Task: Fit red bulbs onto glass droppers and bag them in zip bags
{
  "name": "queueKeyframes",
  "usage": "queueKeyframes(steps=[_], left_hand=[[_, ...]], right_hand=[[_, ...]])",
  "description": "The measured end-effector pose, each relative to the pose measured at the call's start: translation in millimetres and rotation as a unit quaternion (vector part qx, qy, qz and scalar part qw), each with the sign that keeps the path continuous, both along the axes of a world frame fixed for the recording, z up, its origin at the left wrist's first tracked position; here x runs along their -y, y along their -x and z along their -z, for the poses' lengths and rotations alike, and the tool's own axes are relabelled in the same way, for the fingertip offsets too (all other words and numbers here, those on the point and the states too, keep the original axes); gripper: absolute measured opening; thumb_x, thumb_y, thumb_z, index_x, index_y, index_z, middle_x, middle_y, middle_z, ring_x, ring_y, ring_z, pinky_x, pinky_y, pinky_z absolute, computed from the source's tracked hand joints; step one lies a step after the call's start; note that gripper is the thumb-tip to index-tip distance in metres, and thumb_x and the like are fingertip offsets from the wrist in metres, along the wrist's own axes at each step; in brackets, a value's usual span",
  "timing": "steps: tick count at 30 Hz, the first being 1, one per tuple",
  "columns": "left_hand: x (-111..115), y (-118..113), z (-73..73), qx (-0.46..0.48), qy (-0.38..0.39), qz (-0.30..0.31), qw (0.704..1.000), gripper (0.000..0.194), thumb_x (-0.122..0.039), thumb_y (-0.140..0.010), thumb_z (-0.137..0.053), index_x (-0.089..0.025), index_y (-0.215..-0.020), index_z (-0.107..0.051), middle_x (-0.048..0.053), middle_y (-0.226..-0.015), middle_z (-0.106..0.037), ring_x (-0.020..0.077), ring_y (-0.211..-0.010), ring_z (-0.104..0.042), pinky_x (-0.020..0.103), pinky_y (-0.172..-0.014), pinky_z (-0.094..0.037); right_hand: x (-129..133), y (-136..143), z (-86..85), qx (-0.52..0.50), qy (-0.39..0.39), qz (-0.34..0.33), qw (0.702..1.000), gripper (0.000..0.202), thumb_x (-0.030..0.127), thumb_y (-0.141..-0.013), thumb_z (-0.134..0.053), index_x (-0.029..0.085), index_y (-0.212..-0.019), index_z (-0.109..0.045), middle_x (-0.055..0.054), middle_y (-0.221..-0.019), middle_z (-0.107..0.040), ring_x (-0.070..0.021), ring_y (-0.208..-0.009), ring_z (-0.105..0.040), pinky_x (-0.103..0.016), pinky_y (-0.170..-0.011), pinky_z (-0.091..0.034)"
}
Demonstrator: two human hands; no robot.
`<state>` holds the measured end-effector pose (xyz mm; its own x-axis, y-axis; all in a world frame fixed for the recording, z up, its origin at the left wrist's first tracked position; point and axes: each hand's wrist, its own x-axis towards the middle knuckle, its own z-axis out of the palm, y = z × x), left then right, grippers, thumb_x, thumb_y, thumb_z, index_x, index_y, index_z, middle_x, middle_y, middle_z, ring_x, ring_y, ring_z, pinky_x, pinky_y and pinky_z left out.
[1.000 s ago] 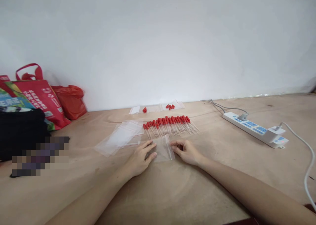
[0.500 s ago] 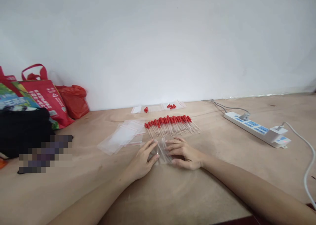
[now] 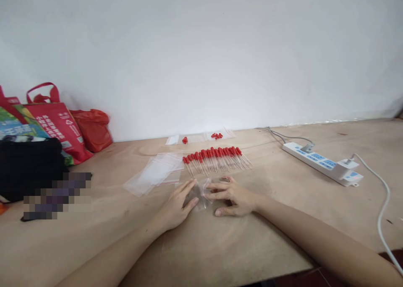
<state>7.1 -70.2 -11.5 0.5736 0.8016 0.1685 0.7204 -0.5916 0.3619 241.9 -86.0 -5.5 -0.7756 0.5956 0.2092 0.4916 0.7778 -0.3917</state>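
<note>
A clear plastic bag point(image 3: 202, 196) lies on the wooden table between my two hands. My left hand point(image 3: 179, 205) rests at its left side, thumb and fingers apart. On the other side my right hand point(image 3: 234, 196) has its fingers spread, the fingertips touching the bag's right part. Just beyond both hands is a row of clear droppers with red bulbs point(image 3: 217, 153), laid side by side. Flat clear bags point(image 3: 154, 173) overlap one another to the left of the row.
Behind the row, several loose red bulbs point(image 3: 217, 136) lie on clear bags by the wall. A white power strip point(image 3: 321, 161) with cables is at the right. Red bags point(image 3: 91, 129) and a black cloth item point(image 3: 31, 165) stand at the left.
My right thumb has come away from the bag, and its fingers are spread wider. My left hand has shifted slightly left. The view has turned a little.
</note>
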Motion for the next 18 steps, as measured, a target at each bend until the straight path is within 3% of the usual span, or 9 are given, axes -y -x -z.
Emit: queueKeyframes(steps=[3,8,12,15,18], left_hand=[[6,7,-4.0,-0.021,0.014,-0.002,1.000,0.050,-0.035,-0.085,-0.037,-0.016,-0.130,-0.031,0.009,-0.135,-0.034,0.0212,-0.122,-0.033,0.037,-0.100,-0.029],[7,10,-21.1,-0.073,0.016,0.040,0.996,0.056,-0.040,-0.081,-0.044,-0.017,-0.131,-0.032,0.010,-0.127,-0.045,0.0244,-0.116,-0.041,0.040,-0.096,-0.033],[-1,10,-28.7,-0.110,0.035,0.103,0.988,0.059,-0.047,-0.081,-0.043,-0.023,-0.132,-0.028,0.008,-0.140,-0.024,0.0262,-0.126,-0.025,0.043,-0.100,-0.027],[-4,12,-26.6,-0.120,0.060,0.121,0.984,0.059,-0.050,-0.083,-0.037,-0.024,-0.134,-0.022,0.007,-0.141,-0.020,0.0247,-0.128,-0.020,0.044,-0.101,-0.023],[-5,13,-21.3,-0.112,0.054,0.115,0.985,0.060,-0.050,-0.083,-0.037,-0.022,-0.134,-0.023,0.007,-0.140,-0.025,0.0239,-0.127,-0.021,0.043,-0.103,-0.021]], right_hand=[[1,-6,-2.8,0.009,0.015,0.011,1.000,0.051,0.047,-0.076,-0.051,0.035,-0.124,-0.038,-0.007,-0.136,-0.033,-0.0238,-0.118,-0.036,-0.050,-0.097,-0.006],[-1,-12,-5.3,-0.025,0.081,0.017,0.996,0.036,0.045,-0.075,-0.054,0.035,-0.110,-0.054,-0.004,-0.135,-0.033,-0.0225,-0.117,-0.038,-0.049,-0.099,0.003],[-4,-17,-5.4,-0.066,0.165,0.015,0.984,0.027,0.044,-0.073,-0.056,0.035,-0.098,-0.062,-0.003,-0.135,-0.035,-0.0215,-0.114,-0.041,-0.049,-0.099,0.004],[-6,-22,-3.6,-0.086,0.189,0.012,0.978,0.025,0.045,-0.070,-0.059,0.032,-0.090,-0.066,-0.004,-0.129,-0.042,-0.0212,-0.113,-0.042,-0.047,-0.100,-0.003],[-15,-27,-0.2,-0.120,0.200,0.004,0.972,0.026,0.045,-0.070,-0.058,0.022,-0.072,-0.070,-0.005,-0.106,-0.060,-0.0185,-0.099,-0.052,-0.038,-0.094,-0.027]])
